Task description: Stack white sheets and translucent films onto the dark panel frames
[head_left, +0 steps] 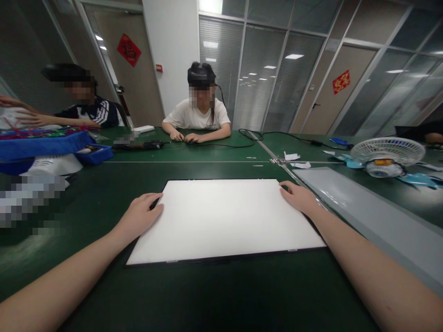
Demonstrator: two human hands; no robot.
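Observation:
A flat white panel (223, 221) with a thin black border is in front of me, at or just above the green tabletop. At its left edge is my left hand (140, 213), the thumb lying on the white face and the other fingers along the border. My right hand (298, 197) grips the opposite edge near the far right corner, its fingers bent around the rim and partly hidden. Both hands are closed on the panel. Small pale tabs show along its near border.
A translucent sheet (374, 212) lies to the right, with a white fan (387, 154) beyond it. Paper scraps (300, 164) and a black cable (238, 145) lie farther back. Blue bins (48, 146) stand left. Two people (202, 113) sit across the green table (207, 295).

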